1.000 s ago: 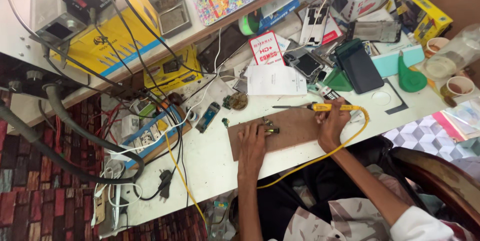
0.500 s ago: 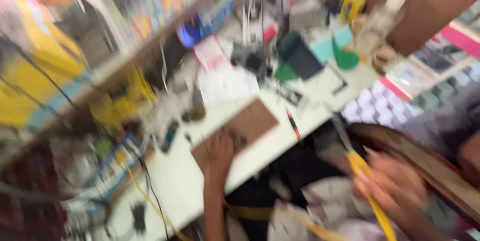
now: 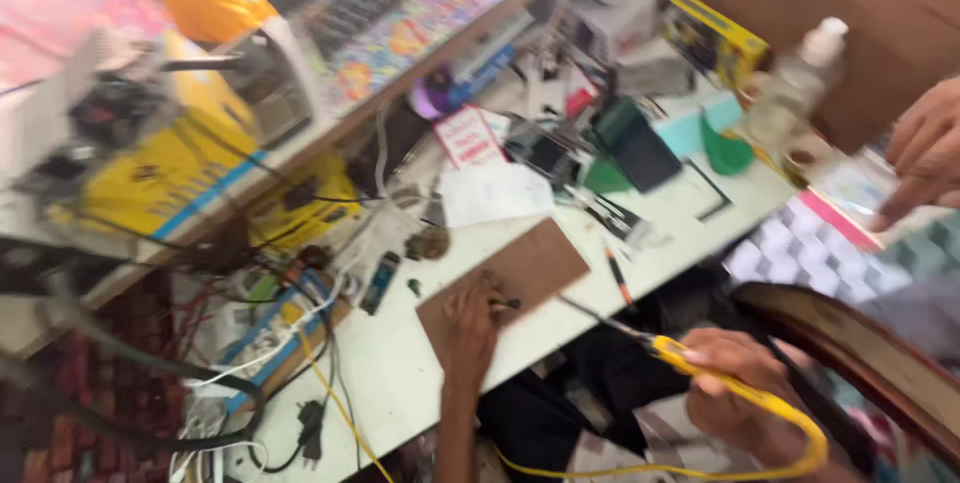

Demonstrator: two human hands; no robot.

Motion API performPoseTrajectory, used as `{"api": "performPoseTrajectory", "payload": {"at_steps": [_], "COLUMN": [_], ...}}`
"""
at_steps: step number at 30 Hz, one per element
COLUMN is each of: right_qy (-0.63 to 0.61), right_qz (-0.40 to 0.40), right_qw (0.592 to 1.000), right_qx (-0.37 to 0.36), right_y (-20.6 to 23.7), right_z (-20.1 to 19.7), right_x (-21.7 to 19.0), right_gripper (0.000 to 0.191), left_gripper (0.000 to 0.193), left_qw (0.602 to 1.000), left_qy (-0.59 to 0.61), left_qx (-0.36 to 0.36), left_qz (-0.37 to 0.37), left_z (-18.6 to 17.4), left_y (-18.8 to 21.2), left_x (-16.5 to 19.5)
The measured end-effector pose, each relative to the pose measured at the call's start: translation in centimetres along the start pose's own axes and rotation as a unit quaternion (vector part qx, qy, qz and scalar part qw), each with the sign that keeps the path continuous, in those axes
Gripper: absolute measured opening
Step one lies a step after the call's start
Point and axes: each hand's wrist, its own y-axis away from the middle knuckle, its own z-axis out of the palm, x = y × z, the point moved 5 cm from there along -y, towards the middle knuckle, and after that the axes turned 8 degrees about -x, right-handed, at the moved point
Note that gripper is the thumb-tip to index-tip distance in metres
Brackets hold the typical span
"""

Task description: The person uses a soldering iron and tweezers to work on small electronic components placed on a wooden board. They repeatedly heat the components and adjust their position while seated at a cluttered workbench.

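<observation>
Gripping a yellow soldering iron [image 3: 665, 348], right hand [image 3: 735, 383] hovers off-table.

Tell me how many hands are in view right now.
3. The left hand rests on the brown board; the right hand holds the yellow-handled soldering iron off the table's edge; another person's hand shows at the right edge. Blur may hide others.

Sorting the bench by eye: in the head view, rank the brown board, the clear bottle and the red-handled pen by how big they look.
Largest to smallest:
1. brown board
2. clear bottle
3. red-handled pen
</observation>
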Motion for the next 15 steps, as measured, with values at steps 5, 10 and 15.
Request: {"api": "performPoseTrajectory", "payload": {"at_steps": [5, 10, 15], "right_qy": [-0.211, -0.281, -0.384], "right_qz": [0.209, 0.219, 0.343], "right_qw": [0.955, 0.933, 0.847], "right_qx": [0.027, 0.047, 0.133], "right_y": [1.7, 0.8, -0.9], "right_z": [10.8, 17.2, 18.5], "right_x": [5.5, 9.0, 12.7], "right_gripper": [0.029, 0.031, 0.031], "left_gripper": [0.021, 0.03, 0.02], "left_qw": [0.991, 0.978, 0.963], "left_qy": [0.108, 0.119, 0.112], "left_qx": [0.017, 0.15, 0.175], "left_qz": [-0.077, 0.078, -0.175], "left_z": [0.1, -2.8, -4.3], "left_y": [1.1, 1.7, 1.8], "left_x": [0.1, 1.2, 0.7]}}
